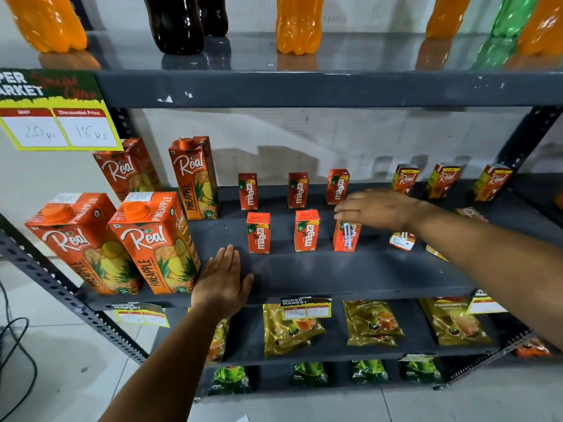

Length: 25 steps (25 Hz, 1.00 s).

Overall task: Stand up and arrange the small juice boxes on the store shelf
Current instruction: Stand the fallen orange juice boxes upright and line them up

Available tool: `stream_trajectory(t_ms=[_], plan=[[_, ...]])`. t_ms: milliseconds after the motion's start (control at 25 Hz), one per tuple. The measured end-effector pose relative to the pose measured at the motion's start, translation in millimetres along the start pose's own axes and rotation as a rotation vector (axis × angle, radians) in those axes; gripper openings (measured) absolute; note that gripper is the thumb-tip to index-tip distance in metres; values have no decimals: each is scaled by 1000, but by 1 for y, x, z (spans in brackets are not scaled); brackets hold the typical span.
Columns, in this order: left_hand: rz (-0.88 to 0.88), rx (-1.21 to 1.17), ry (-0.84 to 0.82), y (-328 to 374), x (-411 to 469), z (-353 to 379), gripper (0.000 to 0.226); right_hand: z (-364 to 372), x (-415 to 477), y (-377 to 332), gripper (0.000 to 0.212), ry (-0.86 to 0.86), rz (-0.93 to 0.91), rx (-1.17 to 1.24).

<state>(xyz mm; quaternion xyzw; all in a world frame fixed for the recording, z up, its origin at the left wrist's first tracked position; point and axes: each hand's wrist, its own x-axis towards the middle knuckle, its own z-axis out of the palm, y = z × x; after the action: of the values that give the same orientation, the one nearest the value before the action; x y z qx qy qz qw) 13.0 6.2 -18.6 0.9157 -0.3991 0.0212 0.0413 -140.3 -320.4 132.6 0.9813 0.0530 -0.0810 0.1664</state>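
Note:
Small orange Maaza juice boxes stand in two rows on the dark grey shelf (320,275). Three stand at the back (298,190). The front row has one at left (258,233), one in the middle (306,230) and a third (346,237) under my right hand (377,210). That hand rests palm down on the third box's top, fingers flat. My left hand (224,281) lies flat and open on the shelf's front edge, holding nothing. Three small Real boxes (443,180) stand at the back right. Two small boxes (402,240) lie tipped behind my right forearm.
Large Real pineapple cartons (152,242) fill the shelf's left side. Soda bottles (300,22) stand on the shelf above. Tea packets (371,322) lie on the lower shelves. A yellow price tag (58,117) hangs at upper left. Cables (15,345) lie on the floor.

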Motion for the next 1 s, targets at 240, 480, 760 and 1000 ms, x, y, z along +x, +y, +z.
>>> stream_trajectory(t_ms=[240,480,760,1000], plan=[[5,-3,15,-1,0,2,75,-18,5,4,58,-106,67,178],[15,-8,18,-2,1,5,76,-23,12,3,65,-124,184,136],[23,-14,19,-3,0,6,76,-11,23,-8,86,-190,515,453],[97,-181,76,8,-20,1,69,-2,-38,49,78,107,787,581]])
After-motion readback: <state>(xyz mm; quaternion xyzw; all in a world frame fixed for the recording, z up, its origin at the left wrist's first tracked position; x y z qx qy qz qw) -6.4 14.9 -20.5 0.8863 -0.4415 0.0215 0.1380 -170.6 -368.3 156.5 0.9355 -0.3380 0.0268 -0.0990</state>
